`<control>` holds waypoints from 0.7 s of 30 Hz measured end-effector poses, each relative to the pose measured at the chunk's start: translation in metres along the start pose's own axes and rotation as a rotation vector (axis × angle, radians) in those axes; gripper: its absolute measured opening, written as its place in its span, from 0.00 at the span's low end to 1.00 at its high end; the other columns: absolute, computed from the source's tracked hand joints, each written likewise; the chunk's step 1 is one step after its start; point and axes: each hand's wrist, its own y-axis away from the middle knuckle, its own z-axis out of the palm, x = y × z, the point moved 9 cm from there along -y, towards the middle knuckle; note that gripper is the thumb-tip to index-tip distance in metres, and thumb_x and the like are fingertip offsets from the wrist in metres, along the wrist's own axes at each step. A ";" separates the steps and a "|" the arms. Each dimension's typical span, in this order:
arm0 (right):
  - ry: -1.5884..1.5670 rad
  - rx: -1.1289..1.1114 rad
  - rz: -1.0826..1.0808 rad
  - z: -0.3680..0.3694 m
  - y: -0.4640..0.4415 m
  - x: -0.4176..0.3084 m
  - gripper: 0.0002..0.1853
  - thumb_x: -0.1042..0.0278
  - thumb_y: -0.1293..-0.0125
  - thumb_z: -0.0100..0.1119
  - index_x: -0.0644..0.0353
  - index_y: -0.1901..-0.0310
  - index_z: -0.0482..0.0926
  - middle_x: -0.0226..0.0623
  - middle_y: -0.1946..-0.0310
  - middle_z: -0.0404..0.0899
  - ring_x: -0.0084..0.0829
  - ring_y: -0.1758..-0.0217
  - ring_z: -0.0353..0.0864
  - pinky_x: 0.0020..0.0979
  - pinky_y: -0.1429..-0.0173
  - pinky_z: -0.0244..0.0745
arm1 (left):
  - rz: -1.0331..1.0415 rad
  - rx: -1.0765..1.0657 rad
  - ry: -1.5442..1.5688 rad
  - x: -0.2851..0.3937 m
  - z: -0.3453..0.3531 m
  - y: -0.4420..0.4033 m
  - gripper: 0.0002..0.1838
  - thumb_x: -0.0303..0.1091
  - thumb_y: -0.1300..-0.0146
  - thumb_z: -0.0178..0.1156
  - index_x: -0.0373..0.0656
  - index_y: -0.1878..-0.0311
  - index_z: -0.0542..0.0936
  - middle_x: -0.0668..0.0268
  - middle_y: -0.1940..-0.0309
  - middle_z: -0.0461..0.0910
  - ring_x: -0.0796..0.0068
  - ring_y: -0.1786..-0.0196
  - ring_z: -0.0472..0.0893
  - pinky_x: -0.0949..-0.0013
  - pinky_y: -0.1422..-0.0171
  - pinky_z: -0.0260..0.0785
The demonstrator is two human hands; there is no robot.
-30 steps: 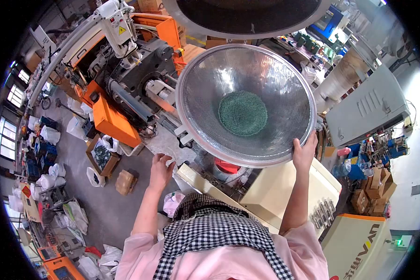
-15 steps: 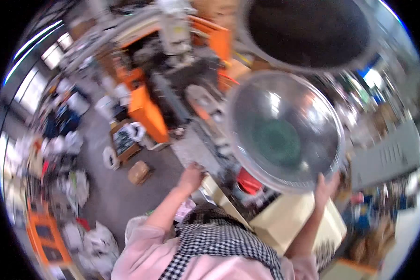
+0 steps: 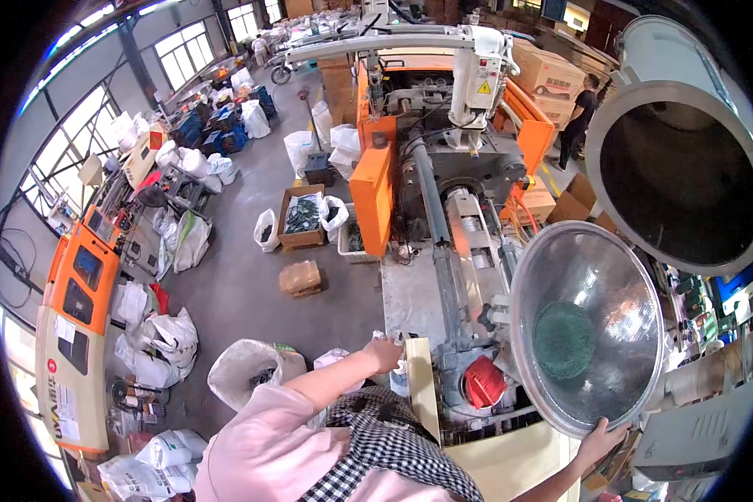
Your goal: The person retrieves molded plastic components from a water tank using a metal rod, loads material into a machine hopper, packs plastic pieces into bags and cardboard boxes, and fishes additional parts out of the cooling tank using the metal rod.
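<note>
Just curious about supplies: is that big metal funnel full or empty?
Neither: the metal funnel is partly filled. Green material covers only its bottom.

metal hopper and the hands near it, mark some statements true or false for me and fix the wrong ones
1. The right hand touches the rim of the metal hopper. True.
2. The left hand is on that rim too. False: it is apart from the hopper, near the cream panel.
3. Green granules fill the hopper to the brim. False: they cover only its bottom.
4. A red item sits outside the hopper. True.
</note>
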 end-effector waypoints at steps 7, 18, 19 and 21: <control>-0.061 -0.022 -0.013 -0.007 0.002 -0.002 0.34 0.63 0.42 0.56 0.72 0.39 0.55 0.56 0.39 0.57 0.49 0.36 0.56 0.39 0.32 0.47 | -0.163 -0.109 0.008 -0.039 0.061 0.034 0.19 0.44 0.44 0.52 0.47 0.51 0.75 0.54 0.54 0.76 0.55 0.52 0.76 0.59 0.48 0.69; -0.024 -0.082 -0.029 -0.006 -0.005 -0.005 0.35 0.59 0.43 0.52 0.73 0.39 0.55 0.60 0.41 0.58 0.53 0.36 0.55 0.39 0.33 0.49 | -0.163 -0.199 0.121 -0.062 0.120 0.110 0.25 0.47 0.45 0.57 0.40 0.49 0.72 0.51 0.54 0.75 0.55 0.48 0.73 0.58 0.45 0.65; -0.007 -0.052 -0.051 -0.006 -0.006 -0.002 0.35 0.59 0.43 0.52 0.73 0.39 0.56 0.60 0.41 0.59 0.52 0.37 0.56 0.39 0.33 0.49 | -0.159 -0.177 0.128 -0.066 0.120 0.113 0.25 0.47 0.45 0.57 0.40 0.49 0.72 0.51 0.54 0.75 0.55 0.47 0.73 0.58 0.45 0.65; -0.007 -0.037 -0.061 -0.006 -0.008 0.000 0.34 0.60 0.44 0.52 0.73 0.39 0.57 0.61 0.41 0.59 0.52 0.37 0.57 0.39 0.34 0.50 | -0.141 -0.170 0.112 -0.073 0.128 0.117 0.25 0.46 0.45 0.58 0.40 0.49 0.72 0.51 0.54 0.75 0.54 0.48 0.73 0.58 0.46 0.65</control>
